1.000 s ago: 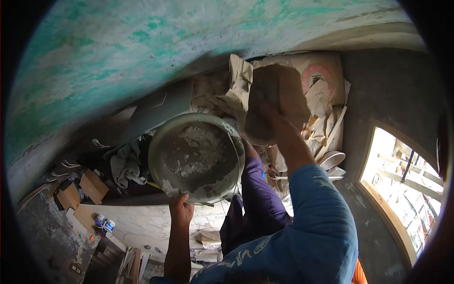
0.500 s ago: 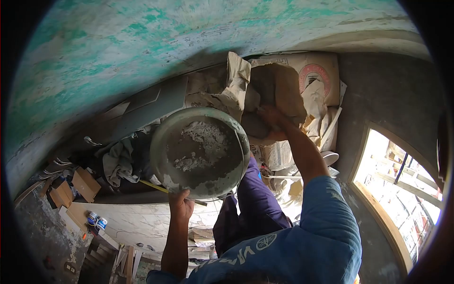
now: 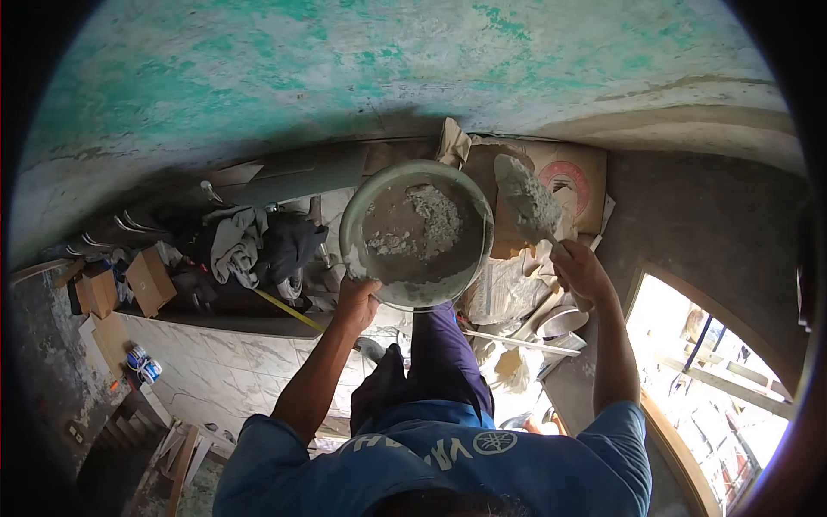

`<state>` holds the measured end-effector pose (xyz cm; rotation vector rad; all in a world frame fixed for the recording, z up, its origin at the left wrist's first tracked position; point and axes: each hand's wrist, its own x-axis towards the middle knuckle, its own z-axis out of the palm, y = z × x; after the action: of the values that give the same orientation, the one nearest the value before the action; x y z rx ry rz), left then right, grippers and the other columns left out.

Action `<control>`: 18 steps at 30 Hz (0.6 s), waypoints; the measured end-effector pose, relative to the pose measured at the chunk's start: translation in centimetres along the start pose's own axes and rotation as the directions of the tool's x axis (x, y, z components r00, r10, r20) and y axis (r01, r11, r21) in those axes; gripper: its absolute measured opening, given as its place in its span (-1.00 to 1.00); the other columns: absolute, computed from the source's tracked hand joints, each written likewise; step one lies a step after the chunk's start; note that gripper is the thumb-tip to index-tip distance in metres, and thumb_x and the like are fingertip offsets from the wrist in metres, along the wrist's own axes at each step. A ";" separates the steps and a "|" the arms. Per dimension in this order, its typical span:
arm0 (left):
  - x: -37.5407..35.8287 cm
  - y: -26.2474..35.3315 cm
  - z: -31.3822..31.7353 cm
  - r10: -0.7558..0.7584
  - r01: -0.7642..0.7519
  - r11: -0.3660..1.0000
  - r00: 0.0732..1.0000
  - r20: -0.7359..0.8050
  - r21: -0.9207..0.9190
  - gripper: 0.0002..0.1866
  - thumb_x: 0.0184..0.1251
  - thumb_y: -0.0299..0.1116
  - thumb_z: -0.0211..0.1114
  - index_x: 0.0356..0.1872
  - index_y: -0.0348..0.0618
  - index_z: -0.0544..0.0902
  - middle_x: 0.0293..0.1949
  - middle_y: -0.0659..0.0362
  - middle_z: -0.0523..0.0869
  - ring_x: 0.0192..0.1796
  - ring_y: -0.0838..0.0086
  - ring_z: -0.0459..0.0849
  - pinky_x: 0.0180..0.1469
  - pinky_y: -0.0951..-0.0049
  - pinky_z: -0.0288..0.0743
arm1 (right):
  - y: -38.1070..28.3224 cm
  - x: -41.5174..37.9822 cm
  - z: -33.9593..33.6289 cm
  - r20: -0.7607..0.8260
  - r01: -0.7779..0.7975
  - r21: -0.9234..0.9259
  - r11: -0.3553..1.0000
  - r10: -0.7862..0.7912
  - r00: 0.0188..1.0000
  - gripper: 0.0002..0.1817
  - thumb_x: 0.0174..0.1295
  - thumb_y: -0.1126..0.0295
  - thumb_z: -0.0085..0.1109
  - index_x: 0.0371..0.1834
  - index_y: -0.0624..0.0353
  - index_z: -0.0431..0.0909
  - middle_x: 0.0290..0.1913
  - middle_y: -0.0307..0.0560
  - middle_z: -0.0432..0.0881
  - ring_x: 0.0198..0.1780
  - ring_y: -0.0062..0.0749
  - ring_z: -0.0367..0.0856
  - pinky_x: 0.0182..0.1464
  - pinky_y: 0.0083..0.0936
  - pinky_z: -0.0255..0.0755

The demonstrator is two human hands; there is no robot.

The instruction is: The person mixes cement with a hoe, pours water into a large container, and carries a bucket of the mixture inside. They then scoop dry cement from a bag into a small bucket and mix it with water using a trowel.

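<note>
My left hand (image 3: 357, 303) grips the near left rim of a round basin (image 3: 353, 233), thumb over the edge. Grey powder and lumps (image 3: 435, 220) lie scattered on the basin's bottom. To the right of it, my right hand (image 3: 583, 271) is wrapped round the handle of a trowel, whose blade carries a heap of grey cement powder (image 3: 525, 200). The loaded blade is raised beside the basin, over the torn opening of a paper sack (image 3: 586, 172) with a red round print.
A painted wall (image 3: 388, 69) rises ahead. Dark and grey clothes (image 3: 237, 246) lie to the left, near a cardboard box (image 3: 151, 280) and a yellow strip (image 3: 289, 310). A round pale container (image 3: 562, 321) sits below the sack. At the right is a bright window opening (image 3: 706, 345).
My right hand has come out of the sack, and a trowel loaded with powder now shows in it. In the view, the basin and my left hand have shifted right.
</note>
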<state>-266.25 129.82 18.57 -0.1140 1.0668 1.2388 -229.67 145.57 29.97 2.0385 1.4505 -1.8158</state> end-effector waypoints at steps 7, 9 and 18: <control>1.7 -2.6 1.5 -0.029 0.030 0.999 0.998 0.062 -0.017 -0.41 -0.04 -0.73 0.10 0.15 -0.24 0.34 0.04 0.12 0.53 0.12 0.31 0.52 0.22 0.24 0.43 | -1.4 -5.9 4.5 0.100 0.237 -0.146 0.960 -0.224 0.969 -0.76 0.32 0.30 0.00 -0.20 0.30 0.46 -0.60 -0.20 0.45 -0.63 -0.58 0.43 -0.56 -0.52 0.37; 1.7 -2.9 2.4 -0.034 0.035 0.999 0.998 0.048 -0.019 -0.39 -0.06 -0.72 0.11 0.16 -0.21 0.36 0.02 0.12 0.55 0.07 0.31 0.56 0.19 0.23 0.44 | -0.6 -5.1 7.8 0.087 0.310 -0.235 0.921 -0.298 0.951 -0.73 0.32 0.28 0.01 -0.18 0.31 0.45 -0.57 -0.12 0.47 -0.60 -0.51 0.48 -0.55 -0.50 0.40; 0.9 -2.6 3.0 -0.123 0.125 0.992 0.986 0.116 -0.013 -0.38 -0.01 -0.78 0.07 0.19 -0.19 0.32 0.06 0.09 0.54 0.09 0.29 0.57 0.14 0.24 0.50 | -2.2 -4.3 16.7 -0.187 0.280 -0.486 0.828 -0.411 0.892 -0.69 0.13 0.31 0.20 -0.19 0.27 0.37 -0.28 0.19 0.54 -0.28 0.14 0.57 -0.27 -0.08 0.44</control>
<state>-262.49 131.28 18.36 -0.1219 0.9338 1.1309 -243.10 134.56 29.40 1.9344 2.2051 -1.1235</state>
